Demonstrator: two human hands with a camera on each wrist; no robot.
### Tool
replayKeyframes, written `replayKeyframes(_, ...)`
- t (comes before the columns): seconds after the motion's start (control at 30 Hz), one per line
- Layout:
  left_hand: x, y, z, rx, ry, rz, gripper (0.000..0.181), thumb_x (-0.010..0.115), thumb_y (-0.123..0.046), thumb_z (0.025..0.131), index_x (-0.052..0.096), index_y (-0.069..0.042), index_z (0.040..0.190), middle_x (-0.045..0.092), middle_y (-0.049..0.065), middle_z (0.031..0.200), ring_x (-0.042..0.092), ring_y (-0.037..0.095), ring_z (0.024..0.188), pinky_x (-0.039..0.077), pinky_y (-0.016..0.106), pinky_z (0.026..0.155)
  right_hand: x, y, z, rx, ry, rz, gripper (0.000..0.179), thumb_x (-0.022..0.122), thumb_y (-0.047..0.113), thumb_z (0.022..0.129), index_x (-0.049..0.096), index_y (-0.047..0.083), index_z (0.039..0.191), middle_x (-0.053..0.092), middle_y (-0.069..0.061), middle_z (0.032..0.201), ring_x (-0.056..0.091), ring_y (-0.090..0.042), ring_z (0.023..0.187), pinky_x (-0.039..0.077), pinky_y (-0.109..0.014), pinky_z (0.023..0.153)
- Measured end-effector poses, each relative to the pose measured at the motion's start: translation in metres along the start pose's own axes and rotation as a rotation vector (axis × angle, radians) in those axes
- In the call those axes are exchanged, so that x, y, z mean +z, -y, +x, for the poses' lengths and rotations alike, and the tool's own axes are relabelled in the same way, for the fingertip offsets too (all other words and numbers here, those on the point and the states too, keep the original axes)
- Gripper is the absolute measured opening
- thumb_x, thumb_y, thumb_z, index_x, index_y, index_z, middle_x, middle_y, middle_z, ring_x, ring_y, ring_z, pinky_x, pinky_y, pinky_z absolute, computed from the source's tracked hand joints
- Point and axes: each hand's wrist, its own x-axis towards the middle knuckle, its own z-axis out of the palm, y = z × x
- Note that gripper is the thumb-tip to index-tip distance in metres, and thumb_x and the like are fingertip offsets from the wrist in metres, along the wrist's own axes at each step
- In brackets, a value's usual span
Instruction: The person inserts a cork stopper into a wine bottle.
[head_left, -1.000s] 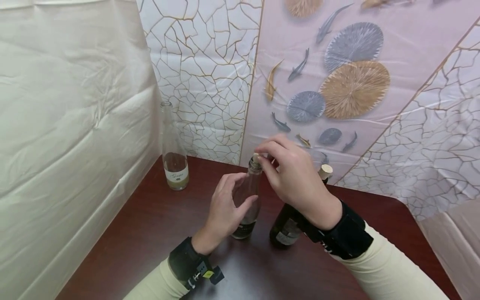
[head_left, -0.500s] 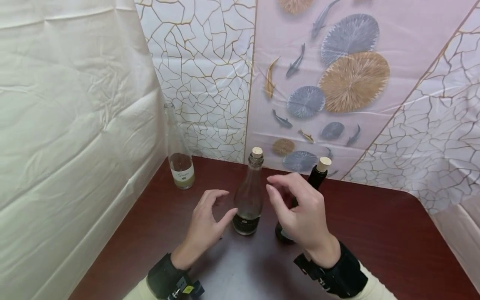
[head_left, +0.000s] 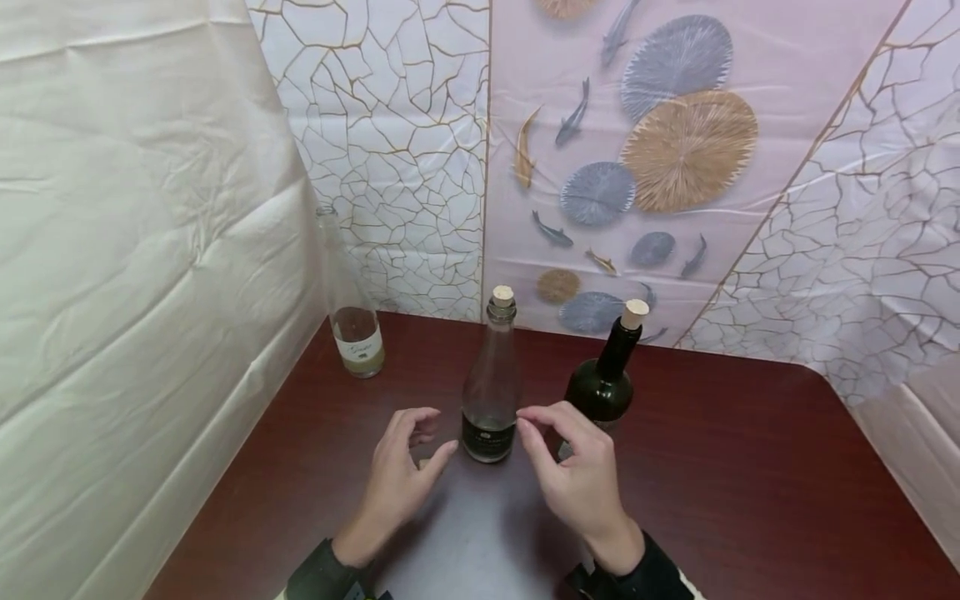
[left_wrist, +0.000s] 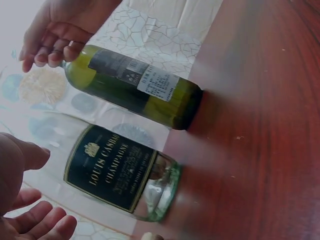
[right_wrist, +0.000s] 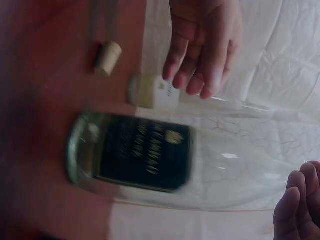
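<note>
A clear champagne bottle (head_left: 489,387) with a dark label stands upright, a cork (head_left: 502,294) in its mouth. My left hand (head_left: 396,479) hovers to its left, fingers loosely curved around nothing. On the other side, my right hand (head_left: 576,471) is held near the bottle's lower part, thumb and forefinger bent toward each other with nothing between them. Behind it stands a dark green wine bottle (head_left: 603,387), also topped by a cork (head_left: 634,312); the hand hides part of its base. A loose cork (right_wrist: 108,58) lies on the table, mostly hidden by my left hand in the head view.
An uncorked clear bottle (head_left: 358,337) with a white label stands at the back left corner of the dark red table (head_left: 735,467). Cream cloth (head_left: 150,250) hangs along the left side, and a patterned cloth (head_left: 405,167) hangs behind the table.
My right hand has let go of the cork in the champagne bottle's mouth and moved down. My left hand has drawn away from that bottle, down and to the left.
</note>
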Motion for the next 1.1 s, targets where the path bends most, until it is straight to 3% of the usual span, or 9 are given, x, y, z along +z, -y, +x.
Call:
replayKeyframes(0.13,-0.002,0.005,-0.001,-0.047,0.037,0.003,0.044,0.077,-0.029,0.083,0.059,-0.015,0.121,0.059,-0.001,0.113,0.063,0.013,0.098,0.057,0.031,0.084,0.012,-0.018,-0.018,0.091,0.005,0.009,0.014,0.071,0.006,0.087,0.073,0.015,0.098,0.067,0.004,0.082,0.052,-0.005,0.064,0.042,-0.018,0.054)
replayKeyframes(0.4,-0.002,0.011,0.002,-0.051,0.027,-0.011,0.043,0.077,-0.024,0.083,0.060,-0.009,0.120,0.059,0.002,0.112,0.063,0.015,0.097,0.057,0.032,0.085,0.020,0.003,-0.008,0.163,-0.015,0.099,0.015,0.070,-0.007,0.083,0.071,0.004,0.093,0.066,-0.005,0.077,0.052,-0.012,0.057,0.039,-0.023,0.045)
replayKeyframes(0.53,-0.004,0.018,0.004,-0.037,-0.002,-0.005,0.043,0.077,-0.023,0.083,0.060,-0.006,0.119,0.059,0.004,0.111,0.063,0.017,0.096,0.057,0.034,0.084,0.023,0.000,-0.009,0.198,-0.018,0.100,0.012,0.070,-0.007,0.084,0.071,0.001,0.092,0.067,-0.006,0.077,0.054,-0.012,0.059,0.041,-0.023,0.047)
replayKeyframes(0.7,-0.012,0.029,0.008,-0.067,-0.040,0.039,0.043,0.077,-0.024,0.083,0.060,-0.008,0.119,0.059,0.005,0.109,0.064,0.018,0.095,0.058,0.035,0.083,0.025,-0.003,-0.010,0.226,-0.023,0.115,0.009,0.070,-0.006,0.084,0.072,-0.001,0.091,0.066,-0.005,0.075,0.053,-0.011,0.058,0.042,-0.022,0.047)
replayKeyframes(0.93,-0.027,0.047,0.025,-0.127,-0.108,0.074,0.041,0.077,-0.022,0.084,0.060,-0.006,0.117,0.060,0.011,0.106,0.066,0.024,0.093,0.058,0.041,0.083,0.024,-0.006,-0.014,0.258,-0.032,0.170,0.008,0.069,-0.007,0.085,0.071,-0.001,0.090,0.062,-0.005,0.069,0.048,-0.007,0.052,0.037,-0.027,0.040)
replayKeyframes(1.1,-0.038,0.061,0.037,-0.168,-0.138,0.063,0.042,0.077,-0.020,0.083,0.060,-0.003,0.116,0.060,0.013,0.107,0.067,0.028,0.094,0.059,0.043,0.083,0.022,-0.006,-0.016,0.319,-0.031,0.190,0.005,0.068,-0.005,0.086,0.071,-0.001,0.088,0.063,-0.006,0.068,0.051,-0.005,0.053,0.038,-0.022,0.041)
